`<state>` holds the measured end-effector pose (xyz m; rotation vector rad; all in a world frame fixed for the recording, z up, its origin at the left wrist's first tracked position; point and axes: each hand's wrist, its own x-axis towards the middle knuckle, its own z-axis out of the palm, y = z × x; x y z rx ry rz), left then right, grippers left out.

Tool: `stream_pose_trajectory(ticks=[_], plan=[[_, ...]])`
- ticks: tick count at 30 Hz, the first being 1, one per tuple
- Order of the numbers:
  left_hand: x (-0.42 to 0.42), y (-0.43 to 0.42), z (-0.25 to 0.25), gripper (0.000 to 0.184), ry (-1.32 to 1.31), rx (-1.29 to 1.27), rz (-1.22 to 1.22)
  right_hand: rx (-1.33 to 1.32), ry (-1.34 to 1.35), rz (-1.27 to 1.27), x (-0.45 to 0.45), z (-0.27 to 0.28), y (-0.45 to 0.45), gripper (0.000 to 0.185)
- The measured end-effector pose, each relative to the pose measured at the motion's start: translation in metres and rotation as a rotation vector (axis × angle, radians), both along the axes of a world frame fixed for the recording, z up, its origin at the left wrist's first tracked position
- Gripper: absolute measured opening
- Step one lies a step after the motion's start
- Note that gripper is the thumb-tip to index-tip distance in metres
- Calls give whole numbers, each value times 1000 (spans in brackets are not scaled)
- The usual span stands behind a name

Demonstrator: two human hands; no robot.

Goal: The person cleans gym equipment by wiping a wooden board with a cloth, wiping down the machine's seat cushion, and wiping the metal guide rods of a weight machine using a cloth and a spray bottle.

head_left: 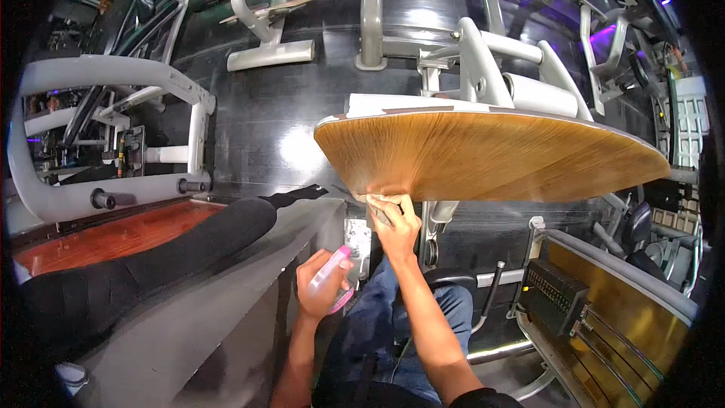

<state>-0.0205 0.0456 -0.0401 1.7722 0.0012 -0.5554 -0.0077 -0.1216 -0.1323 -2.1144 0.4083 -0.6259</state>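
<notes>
My left hand (316, 287) is wrapped round a small translucent bottle (326, 279) with pink parts at both ends, held tilted in front of my legs. My right hand (398, 225) is raised to the lower left edge of a large wood-grain panel (483, 153). Its fingers are bent and pressed together against that edge. Something pale shows at the fingertips, too small to name. The panel has a pale rim along its top and is joined to a white-grey machine frame (483, 60) behind it.
A black padded bench (174, 249) and a grey metal frame (106, 189) with a red board (121, 236) stand at the left. At the lower right is a gold-coloured panel (627, 295) with a black box (555, 292). Several gym machines stand on the dark floor (279, 113) beyond.
</notes>
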Motion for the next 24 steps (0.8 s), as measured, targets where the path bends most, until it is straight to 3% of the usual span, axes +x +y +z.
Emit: stream_pose_trajectory(ticks=[3,7,10,12,18,24], plan=[[5,-4,9,16,14,27,21,37,-69,-26,14,36,7,30],[0,-6,-1,17,61,-8,49,75,-203,-71,30,57,20,34],[-3,-7,-4,19,73,32,3,120,-244,-80,28,39,23,36],[-7,-6,-8,31,76,10,2,33,-185,-8,21,22,23,33],[-8,4,-22,32,23,18,-5,-73,1,106,-14,-37,-1,30],[-6,7,-21,35,14,33,13,27,-40,-99,-25,-18,-26,26]])
